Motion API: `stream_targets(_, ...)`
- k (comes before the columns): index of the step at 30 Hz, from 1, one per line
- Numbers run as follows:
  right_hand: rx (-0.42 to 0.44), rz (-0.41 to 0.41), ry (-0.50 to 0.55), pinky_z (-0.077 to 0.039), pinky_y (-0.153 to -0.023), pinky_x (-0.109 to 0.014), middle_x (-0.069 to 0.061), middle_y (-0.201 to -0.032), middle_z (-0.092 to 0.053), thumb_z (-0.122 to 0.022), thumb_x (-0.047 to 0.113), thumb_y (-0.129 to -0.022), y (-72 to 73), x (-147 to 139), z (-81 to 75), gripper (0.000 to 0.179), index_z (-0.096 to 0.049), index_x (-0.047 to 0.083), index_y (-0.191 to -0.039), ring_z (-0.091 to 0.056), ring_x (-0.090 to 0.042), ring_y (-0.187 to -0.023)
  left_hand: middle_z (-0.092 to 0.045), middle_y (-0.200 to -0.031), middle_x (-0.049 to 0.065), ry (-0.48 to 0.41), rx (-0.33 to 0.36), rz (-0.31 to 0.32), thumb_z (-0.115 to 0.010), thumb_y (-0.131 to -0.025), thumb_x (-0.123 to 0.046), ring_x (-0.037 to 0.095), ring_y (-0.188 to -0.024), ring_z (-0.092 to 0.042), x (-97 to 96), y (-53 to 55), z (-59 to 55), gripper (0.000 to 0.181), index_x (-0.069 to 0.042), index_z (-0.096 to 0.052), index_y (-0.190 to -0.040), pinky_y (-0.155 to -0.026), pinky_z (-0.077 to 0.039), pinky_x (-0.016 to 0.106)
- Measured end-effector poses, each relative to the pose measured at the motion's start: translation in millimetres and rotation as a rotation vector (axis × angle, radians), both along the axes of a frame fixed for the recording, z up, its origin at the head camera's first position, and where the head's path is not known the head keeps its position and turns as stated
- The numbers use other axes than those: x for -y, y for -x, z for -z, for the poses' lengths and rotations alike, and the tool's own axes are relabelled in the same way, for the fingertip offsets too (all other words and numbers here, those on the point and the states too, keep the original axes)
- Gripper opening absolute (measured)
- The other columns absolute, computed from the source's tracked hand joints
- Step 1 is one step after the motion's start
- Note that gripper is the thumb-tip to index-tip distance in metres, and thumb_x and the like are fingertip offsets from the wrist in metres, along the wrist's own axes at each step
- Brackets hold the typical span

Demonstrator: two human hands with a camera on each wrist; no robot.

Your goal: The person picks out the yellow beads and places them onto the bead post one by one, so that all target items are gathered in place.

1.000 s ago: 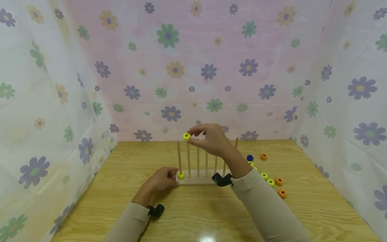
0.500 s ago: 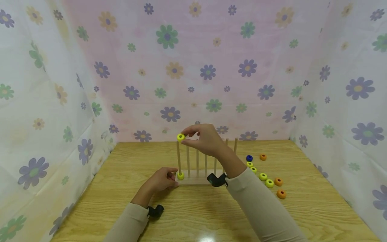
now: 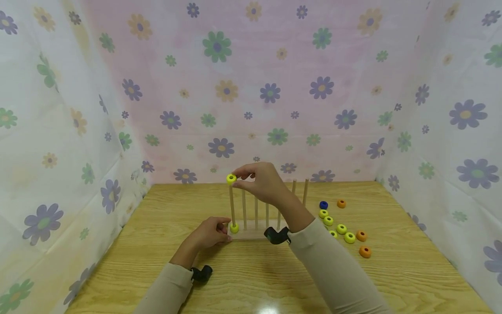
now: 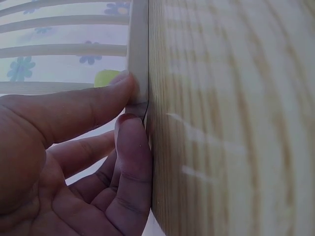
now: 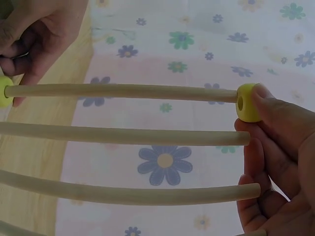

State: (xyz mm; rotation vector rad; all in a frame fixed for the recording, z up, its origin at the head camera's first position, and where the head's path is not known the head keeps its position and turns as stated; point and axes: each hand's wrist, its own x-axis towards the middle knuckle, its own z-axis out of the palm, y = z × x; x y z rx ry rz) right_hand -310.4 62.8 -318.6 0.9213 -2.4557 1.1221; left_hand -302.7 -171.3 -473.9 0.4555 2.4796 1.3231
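My left hand point(image 3: 211, 232) grips the left end of a wooden peg stand point(image 3: 249, 236), thumb and fingers at the corner of its base point(image 4: 138, 54). Between thumb and fingertips my right hand point(image 3: 263, 182) pinches a yellow bead point(image 5: 251, 109) at the top of the leftmost peg point(image 5: 123, 91). In the right wrist view, the peg's tip meets the bead near its hole; whether it is inside, I cannot tell. Another yellow bead point(image 3: 234, 229) sits at the foot of that same peg. The stand's other pegs are bare where visible; my right hand and forearm partly hide them.
Right of the stand lie several loose yellow beads point(image 3: 350, 240), a blue bead point(image 3: 323, 206) and orange beads point(image 3: 365, 254). The wooden table point(image 3: 243, 279) has flowered cloth point(image 3: 251, 65) at its back and sides.
My right hand has carried the yellow bead left, from over the second peg to the top of the leftmost one. One more loose yellow bead shows beside my right sleeve. My left hand stays put.
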Motion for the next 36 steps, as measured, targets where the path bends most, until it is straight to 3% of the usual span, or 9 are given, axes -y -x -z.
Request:
stream_targets(7, 0.008, 0.018, -0.001, -0.055, -0.085, -0.033, 0.012, -0.104, -0.078, -0.081, 0.032, -0.092, -0.4, 3.2, 2.5, 0.021, -0.083, 0.024, -0.112, -0.066, -0.003, -0.088, -0.063, -0.095, 0.006, 0.038, -0.009, -0.020, -0.080, -0.091, -0.008, 0.016, -0.078, -0.056, -0.7, -0.4, 0.3, 0.067, 0.001, -0.051, -0.150, -0.062, -0.047, 0.027)
stream_targets(31, 0.002, 0.036, -0.040, -0.057, -0.086, -0.037, 0.006, -0.103, -0.079, -0.081, 0.032, -0.092, -5.4, 3.9, 2.9, 0.023, -0.083, 0.022, -0.113, -0.066, -0.004, -0.087, -0.064, -0.098, 0.007, 0.010, -0.027, -0.057, -0.080, -0.089, -0.007, 0.018, -0.079, -0.056, -1.5, -6.3, -0.7, 0.064, 0.000, -0.056, -0.148, -0.064, -0.047, 0.027)
stream_targets(36, -0.001, 0.036, -0.045, -0.057, -0.085, -0.036, 0.005, -0.102, -0.079, -0.080, 0.033, -0.093, -5.2, 3.5, 3.3, 0.024, -0.082, 0.022, -0.114, -0.066, -0.004, -0.086, -0.065, -0.099, 0.009, -0.004, 0.009, -0.058, -0.080, -0.089, -0.006, 0.018, -0.079, -0.057, -1.7, -6.4, -3.9, 0.064, 0.000, -0.055, -0.148, -0.066, -0.049, 0.029)
